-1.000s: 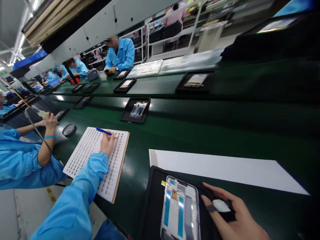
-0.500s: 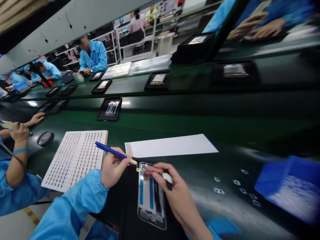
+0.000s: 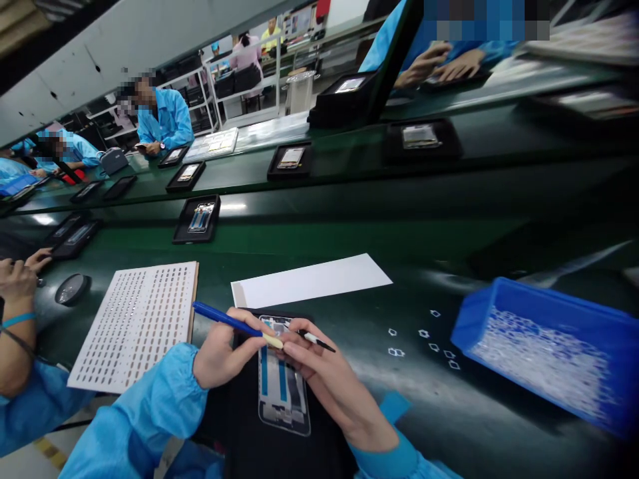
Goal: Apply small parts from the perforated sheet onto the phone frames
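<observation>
A phone frame (image 3: 282, 392) lies face up on a black tray (image 3: 239, 426) at the near edge of the green belt. My left hand (image 3: 224, 349) is closed around a blue pen-like tool (image 3: 227, 321), its pale tip resting at the frame's upper part. My right hand (image 3: 324, 376) is closed on a thin black-tipped stick (image 3: 317, 340) and rests over the frame's upper right side. The two tool tips nearly meet above the frame.
A white perforated sheet (image 3: 134, 322) on a board lies to the left, a white paper strip (image 3: 309, 279) behind the tray. A blue bin (image 3: 544, 349) of small clear parts sits at right, with several loose parts (image 3: 424, 342) beside it. Another worker's arm (image 3: 14, 326) is at far left. More trays ride the belt.
My left hand carried the blue tool from the perforated sheet to the phone frame. My right hand moved up from beside the frame onto its top. The view swung right, revealing the blue bin.
</observation>
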### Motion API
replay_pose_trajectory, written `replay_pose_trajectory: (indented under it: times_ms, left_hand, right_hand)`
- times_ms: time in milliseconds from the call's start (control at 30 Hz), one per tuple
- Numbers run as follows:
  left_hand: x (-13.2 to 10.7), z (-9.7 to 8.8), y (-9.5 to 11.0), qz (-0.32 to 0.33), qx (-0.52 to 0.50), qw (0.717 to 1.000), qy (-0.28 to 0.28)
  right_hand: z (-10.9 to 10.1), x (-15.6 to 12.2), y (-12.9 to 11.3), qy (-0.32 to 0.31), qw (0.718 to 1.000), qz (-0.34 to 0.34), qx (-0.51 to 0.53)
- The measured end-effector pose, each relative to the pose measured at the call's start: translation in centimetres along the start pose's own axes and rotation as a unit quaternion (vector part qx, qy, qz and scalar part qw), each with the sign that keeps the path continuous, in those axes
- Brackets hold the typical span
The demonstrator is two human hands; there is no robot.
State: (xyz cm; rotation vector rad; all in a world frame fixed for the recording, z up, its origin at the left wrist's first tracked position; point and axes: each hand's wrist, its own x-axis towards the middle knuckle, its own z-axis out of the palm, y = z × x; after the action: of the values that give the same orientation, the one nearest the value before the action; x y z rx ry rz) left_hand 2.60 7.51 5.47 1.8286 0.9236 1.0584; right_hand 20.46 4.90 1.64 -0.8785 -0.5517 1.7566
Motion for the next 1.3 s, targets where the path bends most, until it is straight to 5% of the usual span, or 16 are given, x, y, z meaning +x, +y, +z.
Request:
replay_pose_trajectory:
  times_ms: [167,400,800,967,1167,1300]
  left_hand:
    - [-0.2,0.1,-0.4,-0.003,0.018,1.000,0.025]
    - [-0.6,1.0,-0.8,0.030,0.090,0.989,0.112]
    - [-0.5,2.0,-0.6,0.103,0.135,0.981,0.094]
    - [-0.7,2.4,-0.7,0.004,0.063,0.989,0.131]
    - [0.4,3.0,-0.3,-0.171,-0.192,0.958,0.124]
    - [0.6,2.6,-0.1,-0.183,-0.216,0.949,0.141]
  right_hand:
    - [0.1,0.1,0.3,0.009,1.000,0.003,0.002]
    - [0.9,-0.3,0.7,0.068,0.982,-0.119,-0.127]
    - [1.4,-0.3,0.8,0.107,0.951,-0.222,-0.186]
    - [1.3,-0.3,0.8,0.108,0.944,-0.249,-0.188]
    - [1.5,-0.8,0.8,0.085,0.947,-0.257,-0.173]
    - [-1.7,-1.7,-1.9,0.162,0.908,-0.295,-0.251]
